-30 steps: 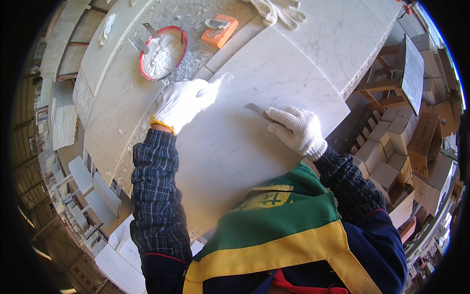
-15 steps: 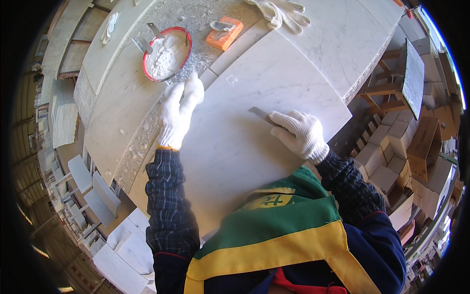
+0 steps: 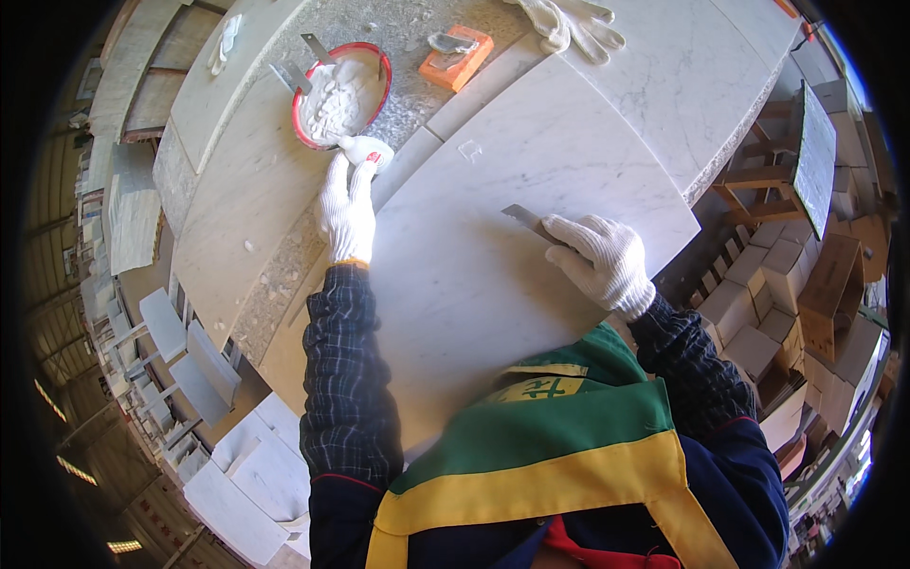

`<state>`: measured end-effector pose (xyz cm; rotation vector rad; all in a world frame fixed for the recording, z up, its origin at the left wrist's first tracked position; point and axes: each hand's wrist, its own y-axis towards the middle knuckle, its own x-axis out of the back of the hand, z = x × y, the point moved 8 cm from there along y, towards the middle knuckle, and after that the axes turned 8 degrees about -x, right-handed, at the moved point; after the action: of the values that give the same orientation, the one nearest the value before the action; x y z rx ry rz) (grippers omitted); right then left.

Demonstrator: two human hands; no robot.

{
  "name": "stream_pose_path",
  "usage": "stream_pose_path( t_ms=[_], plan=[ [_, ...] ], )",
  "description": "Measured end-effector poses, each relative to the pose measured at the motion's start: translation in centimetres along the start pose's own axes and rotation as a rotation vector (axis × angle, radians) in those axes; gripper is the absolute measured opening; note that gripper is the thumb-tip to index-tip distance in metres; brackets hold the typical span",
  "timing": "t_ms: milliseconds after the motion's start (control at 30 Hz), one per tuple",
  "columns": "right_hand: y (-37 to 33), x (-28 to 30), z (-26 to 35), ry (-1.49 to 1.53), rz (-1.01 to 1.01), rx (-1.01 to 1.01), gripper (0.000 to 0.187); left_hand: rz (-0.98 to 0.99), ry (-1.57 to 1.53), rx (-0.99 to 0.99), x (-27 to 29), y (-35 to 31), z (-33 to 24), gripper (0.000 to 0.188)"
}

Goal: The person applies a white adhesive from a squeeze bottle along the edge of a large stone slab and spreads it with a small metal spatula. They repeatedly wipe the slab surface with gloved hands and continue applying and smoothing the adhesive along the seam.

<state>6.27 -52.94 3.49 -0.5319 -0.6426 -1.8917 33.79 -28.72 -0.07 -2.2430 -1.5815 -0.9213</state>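
Observation:
My gloved left hand [image 3: 347, 211] is closed at the near edge of a red-rimmed bowl [image 3: 382, 102]. It grips a small white object with a red mark [image 3: 366, 150], perhaps a tube; the fingers partly hide it. White paste [image 3: 336, 102] fills much of the bowl, and two thin metal blades [image 3: 316, 47] stick up at its far left rim. In my gloved right hand [image 3: 607, 261] is a flat metal scraper [image 3: 523, 218], its tip pointing left and away, over a pale marble slab [image 3: 455, 275].
Behind the slab lies an orange block [image 3: 457, 62] with a grey lump on it. A pair of white gloves [image 3: 569, 27] rests farther right, another glove [image 3: 226, 43] at far left. Cartons [image 3: 758, 275] and a wooden stand [image 3: 791, 171] are on the right; stone pieces [image 3: 246, 474] stand lower left.
My left hand has turned, and the white object with its red mark now shows by the bowl. The whole view has shifted slightly; my right hand keeps its hold on the scraper.

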Motion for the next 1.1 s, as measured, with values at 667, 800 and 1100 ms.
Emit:
stream_pose_path(
  t_ms=[667, 800, 1100],
  plan=[
    [0.0, 0.2, -0.4, 0.034, 0.038, -0.049, 0.032, 0.213, 0.282, -0.672, -3.5, -6.6, -10.2, 0.058],
    [0.1, 0.3, -0.3, 0.053, -0.005, -0.035, 0.031, 0.335, 0.266, -0.614, -7.3, -3.9, -10.2, 0.069],
    [-0.1, 0.1, -0.8, 0.051, -0.011, -0.009, 0.031, 0.479, 0.309, -0.754, -9.1, -3.5, -10.1, 0.073]
  ],
)
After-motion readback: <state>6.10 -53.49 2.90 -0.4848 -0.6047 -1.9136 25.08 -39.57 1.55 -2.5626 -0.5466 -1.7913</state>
